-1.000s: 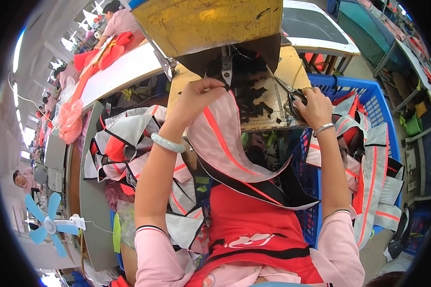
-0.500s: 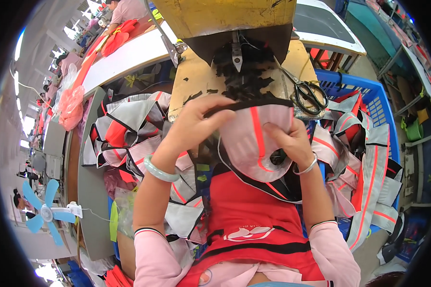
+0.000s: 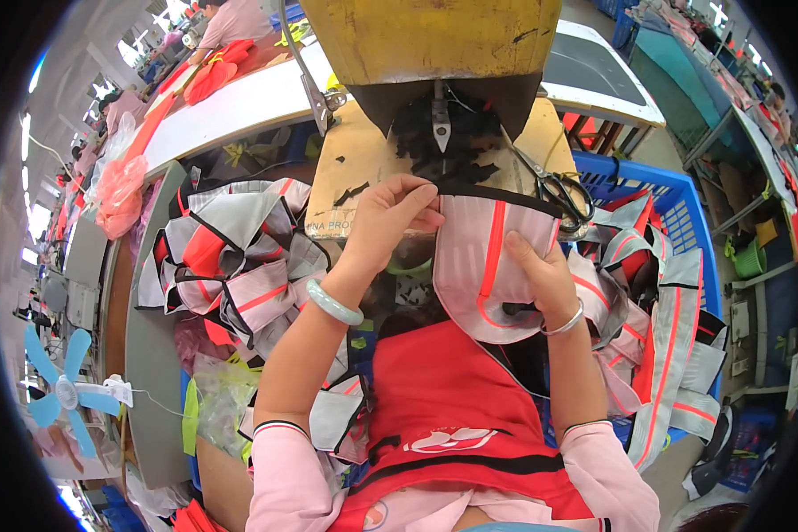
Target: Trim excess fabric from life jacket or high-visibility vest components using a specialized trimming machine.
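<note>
Between my hands hangs a light grey fabric panel (image 3: 466, 251) with an orange-red stripe down its middle and black binding along its top edge. My left hand (image 3: 397, 213) pinches the panel's upper left corner between thumb and fingertips. At the right side my right hand (image 3: 548, 279) grips it, thumb on the front and the other fingers hidden behind. Just beyond is a machine with a yellow cover (image 3: 439, 40) and a pointed metal tip (image 3: 441, 133) above a worn wooden board (image 3: 350, 160). Black scraps (image 3: 417, 142) lie heaped beneath that tip.
Black-handled scissors (image 3: 563, 197) rest at the board's right edge. Similar grey and orange pieces are piled at left (image 3: 239, 257) and at right (image 3: 669, 355), the latter over a blue crate (image 3: 683, 199). A light blue fan (image 3: 66, 390) stands far left.
My left hand has slid from lying over the top edge to pinching the panel's corner. The panel now hangs flatter, its black top edge stretched between both hands.
</note>
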Tool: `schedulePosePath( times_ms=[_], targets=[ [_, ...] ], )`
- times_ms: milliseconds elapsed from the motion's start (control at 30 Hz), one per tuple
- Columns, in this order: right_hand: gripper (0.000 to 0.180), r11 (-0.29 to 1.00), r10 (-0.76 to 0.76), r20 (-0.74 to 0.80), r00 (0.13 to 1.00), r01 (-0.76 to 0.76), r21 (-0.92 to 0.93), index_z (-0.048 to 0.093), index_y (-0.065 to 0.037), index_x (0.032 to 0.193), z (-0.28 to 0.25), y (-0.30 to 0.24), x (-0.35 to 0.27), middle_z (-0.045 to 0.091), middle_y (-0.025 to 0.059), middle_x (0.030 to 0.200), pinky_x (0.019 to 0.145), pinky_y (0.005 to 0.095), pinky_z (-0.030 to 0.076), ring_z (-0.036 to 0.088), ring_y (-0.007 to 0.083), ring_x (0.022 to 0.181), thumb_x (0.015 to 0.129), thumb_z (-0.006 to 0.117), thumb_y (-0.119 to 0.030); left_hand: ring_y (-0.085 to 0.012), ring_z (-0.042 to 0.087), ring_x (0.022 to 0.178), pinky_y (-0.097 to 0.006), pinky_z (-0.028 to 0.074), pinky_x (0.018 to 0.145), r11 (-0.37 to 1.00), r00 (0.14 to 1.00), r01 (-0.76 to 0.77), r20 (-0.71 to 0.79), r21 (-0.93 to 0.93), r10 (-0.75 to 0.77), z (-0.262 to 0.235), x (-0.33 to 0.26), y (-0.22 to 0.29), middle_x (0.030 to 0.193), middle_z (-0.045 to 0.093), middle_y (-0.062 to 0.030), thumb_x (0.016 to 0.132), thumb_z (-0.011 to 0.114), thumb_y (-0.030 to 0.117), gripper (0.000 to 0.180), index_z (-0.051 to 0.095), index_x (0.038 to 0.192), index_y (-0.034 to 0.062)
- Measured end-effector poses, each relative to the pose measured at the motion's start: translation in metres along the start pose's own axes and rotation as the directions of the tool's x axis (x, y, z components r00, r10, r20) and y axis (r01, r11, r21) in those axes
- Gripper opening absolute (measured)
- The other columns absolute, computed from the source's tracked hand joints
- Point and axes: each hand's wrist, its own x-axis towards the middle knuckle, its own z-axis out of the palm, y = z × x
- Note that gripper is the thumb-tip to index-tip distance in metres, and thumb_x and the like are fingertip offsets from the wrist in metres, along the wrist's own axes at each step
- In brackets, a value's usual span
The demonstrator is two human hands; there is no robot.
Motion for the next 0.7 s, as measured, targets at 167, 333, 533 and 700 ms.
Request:
schedulePosePath(
  times_ms=[167, 333, 533, 700],
  targets=[
    [0.039, 0.983, 0.117, -0.016, 0.993, -0.113, 0.142, 0.055, 0.001, 0.122, -0.003, 0.005, 0.013, 0.064, 0.0068, 0.11, 0.083, 0.0293, 0.05, 0.062, 0.0148, 0.097, 0.09, 0.065, -0.019, -0.0155, 0.066, 0.071, -0.027, 0.056, 0.065, 0.996, 0.999, 0.01, -0.039, -0.086, -0.014, 0.0, 0.014, -0.011, 0.086, 0.063, -0.0059, 0.09, 0.064, 0.016, 0.018, 0.059, 0.099, 0.0001],
    [0.038, 0.936, 0.231, 0.047, 0.972, -0.236, 0.261, 0.056, 0.001, 0.122, -0.014, 0.015, 0.031, 0.063, 0.0086, 0.113, 0.084, 0.0298, 0.051, 0.063, 0.0171, 0.098, 0.09, 0.064, -0.016, -0.0112, 0.062, 0.065, -0.025, 0.053, 0.059, 0.97, 0.994, 0.083, -0.054, -0.229, -0.097, -0.002, 0.033, -0.019, 0.079, 0.061, -0.0012, 0.089, 0.066, 0.015, 0.012, 0.059, 0.095, 0.0068],
    [0.037, 0.931, 0.228, 0.049, 0.972, -0.233, 0.28, 0.056, 0.003, 0.122, -0.007, 0.008, 0.039, 0.064, 0.0081, 0.113, 0.086, 0.0285, 0.05, 0.062, 0.0163, 0.099, 0.09, 0.062, -0.016, -0.0094, 0.059, 0.064, -0.024, 0.051, 0.057, 0.944, 0.98, 0.121, -0.115, -0.306, -0.163, 0.0, 0.041, -0.021, 0.078, 0.06, 0.0009, 0.086, 0.069, 0.016, 0.015, 0.06, 0.095, 0.0093],
    [0.035, 0.941, 0.234, 0.02, 0.972, -0.231, 0.248, 0.058, 0.003, 0.12, -0.008, 0.012, 0.044, 0.064, 0.0083, 0.113, 0.087, 0.0282, 0.049, 0.062, 0.0158, 0.101, 0.09, 0.062, -0.015, -0.0079, 0.058, 0.063, -0.023, 0.05, 0.055, 0.939, 0.973, 0.105, -0.161, -0.329, -0.165, 0.002, 0.044, -0.021, 0.076, 0.058, 0.0007, 0.085, 0.07, 0.017, 0.013, 0.06, 0.09, 0.0093]
  ],
)
